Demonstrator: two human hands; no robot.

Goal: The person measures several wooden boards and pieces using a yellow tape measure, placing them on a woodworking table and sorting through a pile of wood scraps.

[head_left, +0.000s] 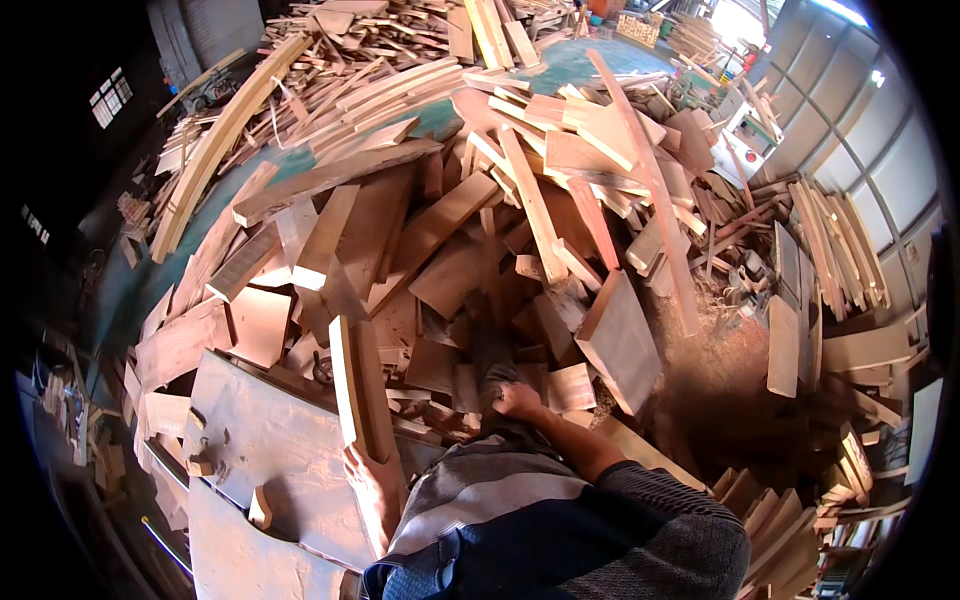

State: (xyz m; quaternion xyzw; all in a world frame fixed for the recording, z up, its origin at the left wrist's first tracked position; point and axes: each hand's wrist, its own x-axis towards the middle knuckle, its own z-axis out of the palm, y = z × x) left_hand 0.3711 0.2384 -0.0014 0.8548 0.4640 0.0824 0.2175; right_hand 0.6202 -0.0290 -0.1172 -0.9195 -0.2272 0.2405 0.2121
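Hands busy — left hand (368,487) grips upright plank (357,385); right hand (517,400) clutches dark offcut (492,372) amid scrap pile (520,230).

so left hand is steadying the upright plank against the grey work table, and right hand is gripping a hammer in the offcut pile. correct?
Not quite. The head view shows the right hand on a small wood offcut, no hammer. The left hand does steady the upright plank at the grey work table.
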